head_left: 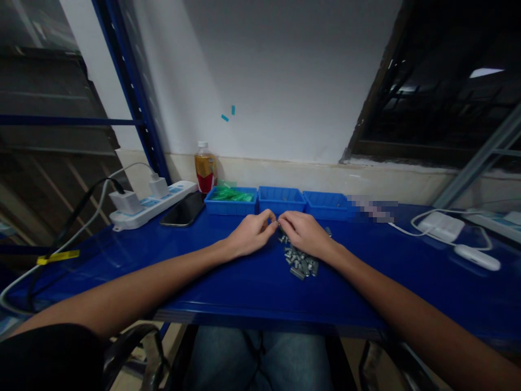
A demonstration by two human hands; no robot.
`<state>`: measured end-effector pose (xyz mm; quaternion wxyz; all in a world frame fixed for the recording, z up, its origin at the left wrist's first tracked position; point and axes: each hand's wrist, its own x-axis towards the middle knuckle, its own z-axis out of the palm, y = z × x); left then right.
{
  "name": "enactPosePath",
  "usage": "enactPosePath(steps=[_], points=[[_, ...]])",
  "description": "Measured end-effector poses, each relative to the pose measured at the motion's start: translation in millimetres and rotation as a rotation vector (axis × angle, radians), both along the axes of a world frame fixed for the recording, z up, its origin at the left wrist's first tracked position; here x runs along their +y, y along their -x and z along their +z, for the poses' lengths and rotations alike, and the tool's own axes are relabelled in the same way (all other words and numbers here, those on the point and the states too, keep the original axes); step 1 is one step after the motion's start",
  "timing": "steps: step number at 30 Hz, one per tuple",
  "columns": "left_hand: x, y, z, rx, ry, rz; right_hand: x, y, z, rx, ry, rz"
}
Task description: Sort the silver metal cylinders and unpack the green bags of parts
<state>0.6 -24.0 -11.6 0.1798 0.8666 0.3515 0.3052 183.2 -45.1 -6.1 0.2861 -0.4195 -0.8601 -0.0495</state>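
One tiny piece (278, 223) was pinched by the left hand (251, 233) and right hand (303, 232); a slip could drop it among metal bits (300, 262).

Both forearms (163, 276) angle inward, hands (249, 234) curled, their fingertips (273, 224) perhaps touching.

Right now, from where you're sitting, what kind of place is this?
Probably a small workshop or packing bench: there's a pile of little metal parts on the blue table, with three blue bins lined up near the wall.
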Motion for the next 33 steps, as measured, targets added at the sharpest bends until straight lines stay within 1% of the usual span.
enactPosePath(steps=[2,5,8,11,13,15,17,19,21,23,25,27,28,30,33], points=[[-0.6,0.0,1.3,0.006,0.012,0.035,-1.6,-0.7,0.7,0.043,-0.001,0.009],[-0.9,-0.1,2.5,-0.002,0.033,0.063,-4.2,-0.8,1.1,0.041,-0.036,0.046],[-0.1,0.2,2.2,-0.012,0.042,0.026,-6.3,1.8,1.3,0.007,-0.097,0.051],[1.0,1.0,1.7,-0.02,0.031,-0.028,-5.2,3.0,3.3,-0.012,-0.114,0.05],[0.8,1.7,1.5,0.003,0.033,-0.059,-0.2,-2.0,6.0,0.0,-0.121,0.013],[-0.8,2.1,1.3,0.054,0.044,-0.09,8.8,-14.8,9.2,0.03,-0.141,-0.09],[-3.6,2.1,1.0,0.122,0.023,-0.124,20.7,-35.4,11.7,0.06,-0.168,-0.254],[-6.7,1.7,0.5,0.186,-0.052,-0.159,32.9,-60.6,12.8,0.051,-0.176,-0.438],[-8.8,1.1,0.0,0.244,-0.136,-0.182,42.7,-84.8,12.0,0.025,-0.166,-0.593],[-9.4,0.5,-0.4,0.287,-0.185,-0.19,49.0,-102.6,9.8,0.002,-0.131,-0.709],[-8.4,0.0,-0.7,0.307,-0.197,-0.199,51.8,-110.7,7.0,0.0,-0.108,-0.78],[-6.6,-0.2,-1.0,0.308,-0.192,-0.214,51.5,-107.9,4.7,0.017,-0.107,-0.782],[-5.4,-0.3,-1.2,0.303,-0.187,-0.221,50.2,-102.7,4.1,0.03,-0.111,-0.751],[-2.5,0.1,-1.5,0.28,-0.183,-0.228,44.9,-85.7,3.9,0.06,-0.122,-0.639],[2.7,2.4,-1.0,0.255,-0.18,-0.254,30.1,-49.4,5.6,0.078,-0.124,-0.408]])
